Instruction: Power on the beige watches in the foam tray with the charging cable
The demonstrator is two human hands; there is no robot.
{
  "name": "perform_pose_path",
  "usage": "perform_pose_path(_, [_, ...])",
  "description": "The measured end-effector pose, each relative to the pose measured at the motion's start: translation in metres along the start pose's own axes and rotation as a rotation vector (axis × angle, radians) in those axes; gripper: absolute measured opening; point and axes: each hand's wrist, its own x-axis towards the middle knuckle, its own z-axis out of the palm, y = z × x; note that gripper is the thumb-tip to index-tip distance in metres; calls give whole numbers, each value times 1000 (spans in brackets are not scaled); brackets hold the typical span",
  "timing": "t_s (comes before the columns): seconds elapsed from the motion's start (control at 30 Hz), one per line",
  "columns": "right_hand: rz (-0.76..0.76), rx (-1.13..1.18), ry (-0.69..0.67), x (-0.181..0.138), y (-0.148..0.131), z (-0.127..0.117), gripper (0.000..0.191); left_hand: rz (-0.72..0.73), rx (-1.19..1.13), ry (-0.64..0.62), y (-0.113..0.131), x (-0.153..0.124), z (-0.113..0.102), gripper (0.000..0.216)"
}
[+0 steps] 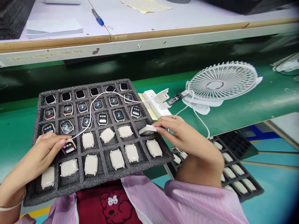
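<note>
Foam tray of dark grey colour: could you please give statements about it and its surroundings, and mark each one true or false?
1. A thin white cable arches over the dark grey foam tray. True.
2. The right hand is empty. False: it holds a tilted, pale-cased watch.
3. A white fan with a slatted round grille stands to the right of the white power strip. True.
4. In the tray's nearest row, the watches lie with dark screens up. False: their pale sides face up.
5. The left hand is at a square watch with a lit screen. True.
</note>
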Motion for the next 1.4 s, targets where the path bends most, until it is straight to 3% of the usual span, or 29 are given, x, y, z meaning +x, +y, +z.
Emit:
perform_pose_path(0.17, [75,-172,13,12,9,12,26,-3,120,-51,1,3,-2,49])
perform_pose_path(0.57, [-33,-239,-130,33,18,2,28,20,97,63,-4,4,11,45])
perform_pose_path(0.9, [-82,-280,-188,38,17,-6,32,20,100,56,-8,5,9,42])
perform_pose_path(1.0, [-98,-309,-125,38,14,-4,32,20,99,69,-8,6,10,43])
perform_pose_path(1.13, [-89,-311,64,37,11,-8,27,21,97,64,-7,7,11,43])
perform_pose_path(1.23, [-210,-243,101,43,6,-10,29,17,116,72,-7,7,11,44])
perform_pose_path(1.4, [-438,-202,-72,62,-8,-2,41,19,127,68,-6,6,11,41])
